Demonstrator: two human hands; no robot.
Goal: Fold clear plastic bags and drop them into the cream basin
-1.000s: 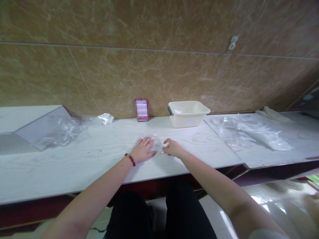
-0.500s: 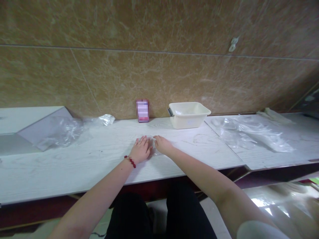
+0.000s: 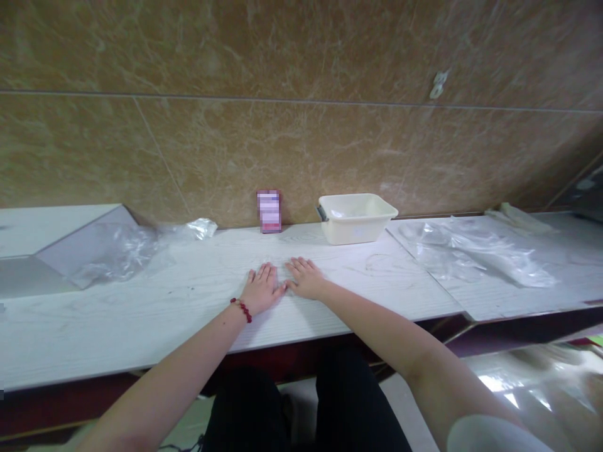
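My left hand (image 3: 262,289), with a red bead bracelet (image 3: 242,309) at the wrist, lies flat with fingers spread on the white wood-grain table (image 3: 188,320). Close on its right, my right hand (image 3: 305,278) is also flat, fingers stretched out, the two thumbs almost touching. Between and under the hands shows a thin clear plastic sheet or bag (image 3: 281,271); most of it is covered by the hands and its outline is hard to make out.
A cream plastic bin (image 3: 357,230) stands by the wall, right of an upright phone-like device (image 3: 269,211) with a blurred screen. Clear plastic bags (image 3: 490,251) lie at the right. More crumpled plastic (image 3: 127,251) lies left, beside a white box-like panel (image 3: 61,235).
Both hands have flattened out and their fingers have spread. The left hand has shifted slightly left, and the thumbs have come together over the plastic.
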